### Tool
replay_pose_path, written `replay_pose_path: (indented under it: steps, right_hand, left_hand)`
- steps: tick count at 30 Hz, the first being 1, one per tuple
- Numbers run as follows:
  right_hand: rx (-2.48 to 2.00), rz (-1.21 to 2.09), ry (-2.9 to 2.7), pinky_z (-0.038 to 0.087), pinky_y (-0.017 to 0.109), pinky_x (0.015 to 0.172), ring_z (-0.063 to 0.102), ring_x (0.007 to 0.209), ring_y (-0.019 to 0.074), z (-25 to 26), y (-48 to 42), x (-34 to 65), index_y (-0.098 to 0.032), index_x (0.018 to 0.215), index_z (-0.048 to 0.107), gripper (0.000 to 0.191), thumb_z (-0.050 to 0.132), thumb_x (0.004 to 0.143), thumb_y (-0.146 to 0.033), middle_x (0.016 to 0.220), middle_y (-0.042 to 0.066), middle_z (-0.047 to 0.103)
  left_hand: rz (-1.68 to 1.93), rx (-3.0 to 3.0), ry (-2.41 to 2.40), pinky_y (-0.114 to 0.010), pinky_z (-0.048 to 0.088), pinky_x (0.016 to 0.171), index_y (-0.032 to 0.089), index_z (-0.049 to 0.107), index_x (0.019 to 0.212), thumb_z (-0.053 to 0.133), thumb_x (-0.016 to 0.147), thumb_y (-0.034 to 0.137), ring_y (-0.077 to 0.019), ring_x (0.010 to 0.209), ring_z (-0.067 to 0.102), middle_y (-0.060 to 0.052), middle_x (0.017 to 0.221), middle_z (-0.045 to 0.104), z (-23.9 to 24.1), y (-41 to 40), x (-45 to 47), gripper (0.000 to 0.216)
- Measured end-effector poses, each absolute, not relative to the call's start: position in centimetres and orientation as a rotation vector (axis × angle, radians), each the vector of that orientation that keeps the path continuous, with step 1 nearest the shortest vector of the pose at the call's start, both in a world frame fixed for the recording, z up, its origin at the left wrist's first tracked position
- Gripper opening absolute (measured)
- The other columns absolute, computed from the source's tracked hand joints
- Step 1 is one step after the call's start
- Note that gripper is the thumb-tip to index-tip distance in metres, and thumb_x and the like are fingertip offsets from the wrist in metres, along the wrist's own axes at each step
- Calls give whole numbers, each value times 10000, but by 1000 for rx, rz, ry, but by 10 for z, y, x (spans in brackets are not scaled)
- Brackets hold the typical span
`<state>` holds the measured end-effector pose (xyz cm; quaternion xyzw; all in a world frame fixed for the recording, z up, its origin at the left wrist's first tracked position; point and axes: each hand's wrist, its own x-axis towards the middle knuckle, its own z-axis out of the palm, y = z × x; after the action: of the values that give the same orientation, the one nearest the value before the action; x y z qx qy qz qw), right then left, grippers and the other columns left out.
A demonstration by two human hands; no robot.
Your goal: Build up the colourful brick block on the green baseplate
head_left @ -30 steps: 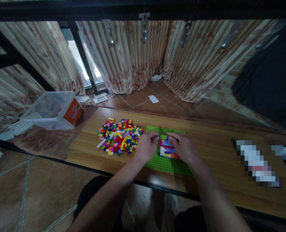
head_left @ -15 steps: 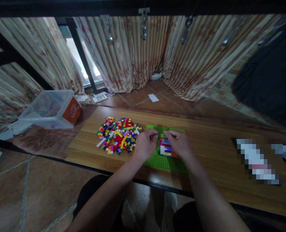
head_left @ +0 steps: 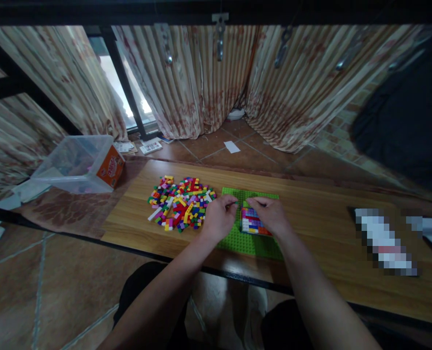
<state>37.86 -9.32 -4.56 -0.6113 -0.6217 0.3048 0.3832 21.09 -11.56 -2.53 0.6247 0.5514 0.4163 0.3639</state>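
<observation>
A green studded baseplate (head_left: 252, 247) lies on the wooden table under both hands. On it sits a block of multicoloured toy bricks (head_left: 250, 224) in rows, partly covered by my right hand (head_left: 271, 214). That hand reaches over the block's far edge, thumb and finger pinched together; anything between them is too small to make out. My left hand (head_left: 219, 216) is over the left part of the baseplate, its fingertips closed on a small dark brick (head_left: 236, 202) whose shape is mostly hidden. Just left of it spreads a heap of loose toy bricks (head_left: 179, 204) in many colours.
A clear plastic box (head_left: 73, 165) with an orange label stands left of the wooden table (head_left: 318, 233). A blurred-out flat object (head_left: 386, 243) lies at the right. Curtains (head_left: 208, 87) hang beyond the table, and a dark bar (head_left: 216, 12) crosses the top.
The view has shifted very slightly. Both hands keep nearly the same pose and place over the baseplate.
</observation>
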Motion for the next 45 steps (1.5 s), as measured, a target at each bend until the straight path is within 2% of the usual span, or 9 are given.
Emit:
replay_pose_path:
  steps: [6,11,15,23,29,36,45]
  right_hand:
    - [-1547,750,-1552,509,381,806,696,860,248,-45,-97,377,-233,829,776,311,588,814,-480,897,55,774]
    - [-1499,632,-1474,506,377,839,690,912,242,-30,-104,383,-217,927,767,367,519,880,-483,957,66,767]
    - [-1373,566,-1537,496,368,853,673,925,226,-15,-112,381,-224,902,762,271,577,871,-419,966,68,746]
    - [-1234,646,-1772,479,365,884,639,932,203,-16,-116,369,-260,872,758,162,619,864,-344,943,45,707]
    - [-1266,668,-1736,475,357,875,632,929,200,-14,-115,377,-262,848,754,156,618,855,-339,931,39,693]
    - [-1407,676,-1672,473,388,885,631,940,229,-19,-112,408,-260,805,772,180,656,796,-398,929,51,698]
    - [-1476,746,-1698,466,409,894,636,941,235,-30,-105,402,-265,780,777,161,682,746,-390,941,54,688]
  left_hand:
    - [1068,1628,1391,-292,547,807,160,699,901,564,822,88,-180,854,695,-46,822,734,-25,-117,212,172]
    - [1118,1576,1324,-319,552,855,155,685,903,572,821,85,-189,912,697,-70,940,744,-30,-115,214,157]
    - [1172,1534,1292,-336,555,882,154,674,957,577,813,77,-191,942,698,-91,1041,735,-33,-114,215,189]
    - [1132,1539,1178,-293,560,865,154,641,1082,566,808,57,-165,926,704,-74,1028,736,-28,-116,218,301]
    - [1102,1509,1173,-279,563,846,154,596,1187,562,824,73,-164,939,706,-83,1062,734,-24,-119,219,374]
    - [933,1631,1423,-328,542,910,148,619,1163,563,822,93,-193,966,698,-90,1079,734,-20,-121,215,350]
    - [904,1623,1385,-335,526,961,143,587,1243,535,835,92,-189,1015,697,-100,1135,726,-25,-121,218,414]
